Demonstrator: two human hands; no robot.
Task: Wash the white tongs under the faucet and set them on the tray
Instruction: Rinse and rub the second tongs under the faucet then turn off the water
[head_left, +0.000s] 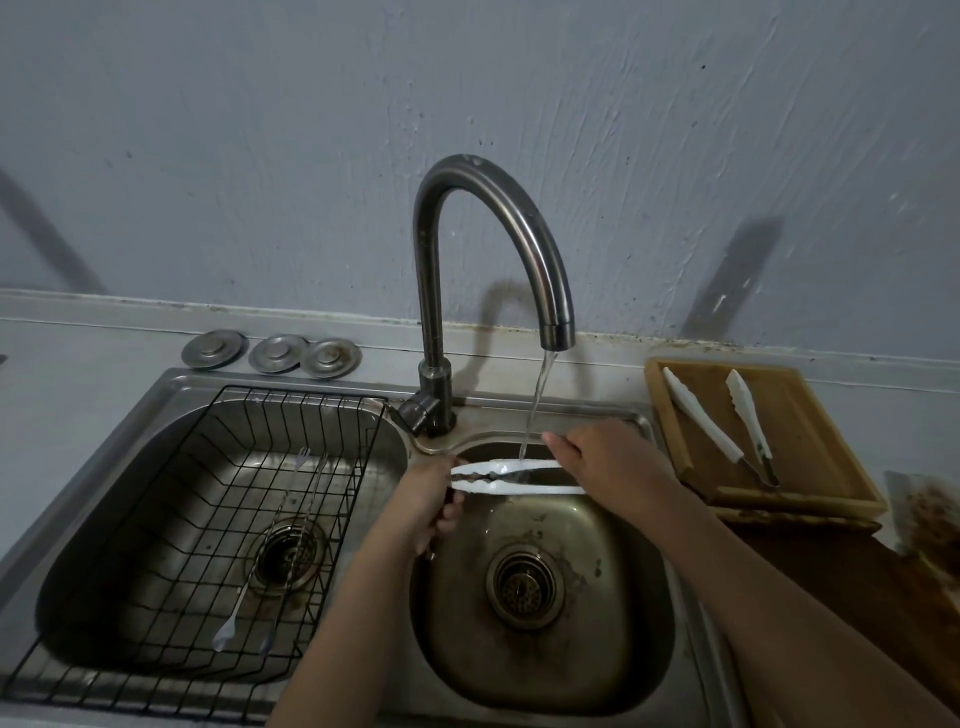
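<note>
Fingers (451, 470) of our left hand (423, 512) are curled tight around one end of the white tongs (511, 478), and that end points toward nine o'clock. From there the tongs run almost level across the small right basin (613, 654), their long axis lying nine to three. The two arms are spread a little in the middle and the toothed edges face each other. We can see the stream of water (537, 400) from the faucet (431, 270) falling at twelve o'clock of the tongs and striking them near their middle.

At the three o'clock end our right hand (608, 465) is closed over the other tip, fingers wrapped on top; how firmly it presses we cannot tell. So both hands carry the tongs, one at each end, above the drain (524, 587).

We judge the rinse is under way and the set-down is not yet done. The wooden tray (810, 447) lies on the surface toward three o'clock of the tongs, just beside the sink's edge, and two more white tongs (701, 415) already rest on it. Our right hand is the nearer one to the tray, so the carry across would most simply go that way, along the tongs' own axis.
</note>
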